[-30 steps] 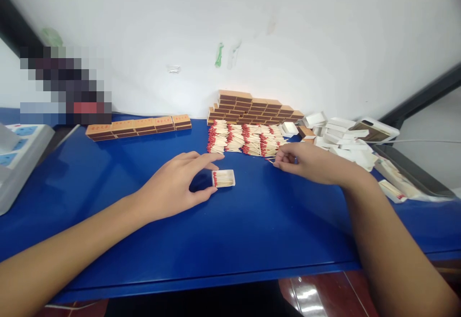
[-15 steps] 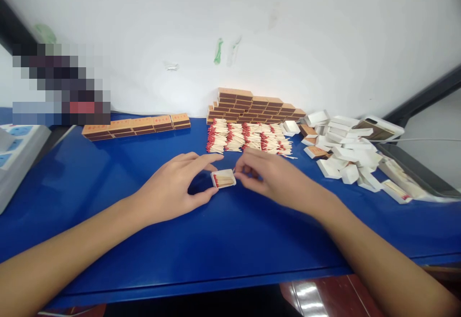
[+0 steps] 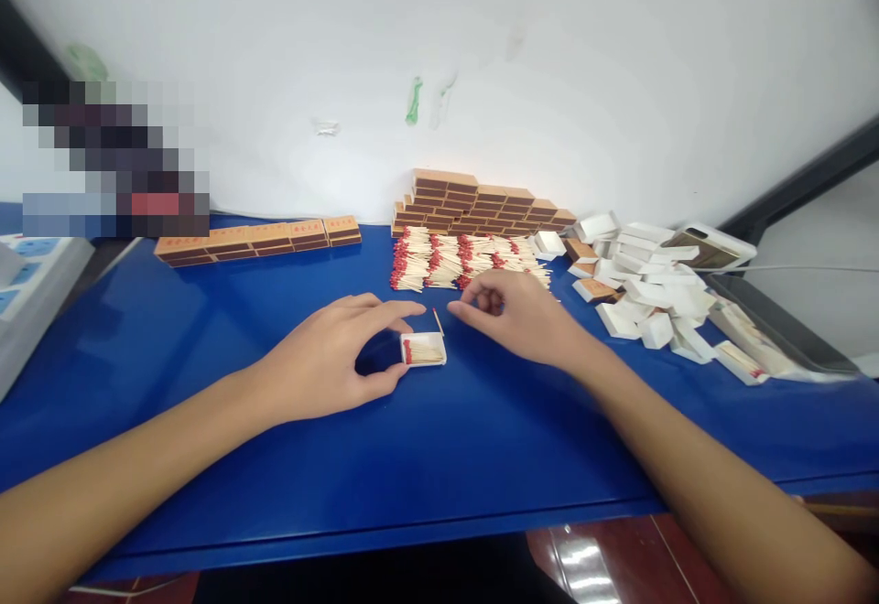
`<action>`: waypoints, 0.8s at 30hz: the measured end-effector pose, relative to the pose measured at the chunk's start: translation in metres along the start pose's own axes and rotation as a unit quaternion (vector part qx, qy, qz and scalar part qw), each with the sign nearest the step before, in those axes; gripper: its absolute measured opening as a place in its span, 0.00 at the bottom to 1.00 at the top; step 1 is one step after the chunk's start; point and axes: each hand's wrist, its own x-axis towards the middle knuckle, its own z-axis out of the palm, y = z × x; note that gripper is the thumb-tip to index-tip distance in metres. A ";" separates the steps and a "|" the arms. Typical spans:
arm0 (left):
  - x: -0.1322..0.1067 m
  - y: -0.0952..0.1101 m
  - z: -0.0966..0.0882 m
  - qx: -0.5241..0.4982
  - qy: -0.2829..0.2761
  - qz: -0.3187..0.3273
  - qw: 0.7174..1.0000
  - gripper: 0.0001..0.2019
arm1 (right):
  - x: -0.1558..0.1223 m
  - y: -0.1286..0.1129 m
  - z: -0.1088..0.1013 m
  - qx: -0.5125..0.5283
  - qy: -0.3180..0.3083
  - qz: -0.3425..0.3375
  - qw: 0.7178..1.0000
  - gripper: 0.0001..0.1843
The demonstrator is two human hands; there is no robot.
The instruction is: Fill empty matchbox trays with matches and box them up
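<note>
A matchbox tray (image 3: 427, 339) sits mid-frame, pinched by the left hand (image 3: 330, 357). The right hand (image 3: 518, 316), loosely curled and empty, is near a loose match (image 3: 438, 322).

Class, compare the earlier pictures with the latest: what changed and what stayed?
The right hand moved left from the match piles to the matchbox tray, then drew slightly back, letting go of a single match, now by the tray's far right corner. The left hand stayed at the tray's left end; the stacked matchboxes stayed put.
</note>
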 end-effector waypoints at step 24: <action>-0.001 -0.003 -0.004 0.020 0.002 0.003 1.000 0.28 | -0.004 0.065 -0.052 -0.096 -0.125 -0.026 0.987 0.14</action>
